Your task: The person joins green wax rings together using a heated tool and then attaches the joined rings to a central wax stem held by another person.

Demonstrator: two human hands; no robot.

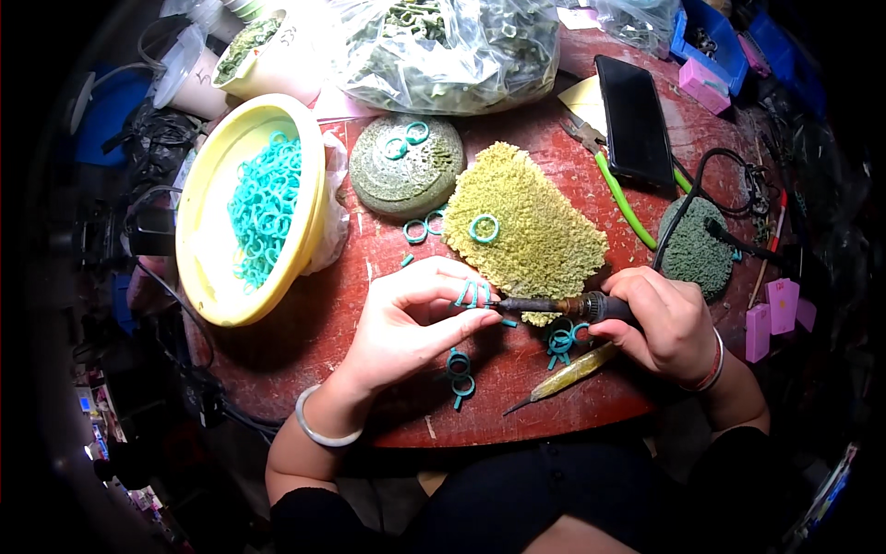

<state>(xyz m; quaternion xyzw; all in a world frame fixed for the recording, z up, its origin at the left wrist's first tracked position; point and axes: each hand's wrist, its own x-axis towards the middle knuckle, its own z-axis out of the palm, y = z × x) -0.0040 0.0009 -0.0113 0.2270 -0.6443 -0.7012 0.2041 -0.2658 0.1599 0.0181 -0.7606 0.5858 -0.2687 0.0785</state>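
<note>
My left hand (415, 309) pinches a teal ring (473, 294) with short stems between thumb and fingers; part of it hides behind the fingertips. My right hand (666, 323) grips a soldering iron (591, 307), its dark tip reaching the ring. Under the iron lies a rough yellow-green sponge (531, 212) with one teal ring (484, 228) on it. Loose teal rings (559, 342) lie below the iron, and others (460, 374) near my left thumb. A pointed tool with a yellowish handle (577, 371) rests beneath my right hand.
A yellow bowl (192, 222) of teal rings (268, 208) stands left. Two rings lie on a round grey-green block (401, 185). Behind are a stuffed plastic bag (443, 65), pliers (623, 198) and a phone (635, 120). Right: a green pad (692, 258), pink blocks (783, 305) and a cord.
</note>
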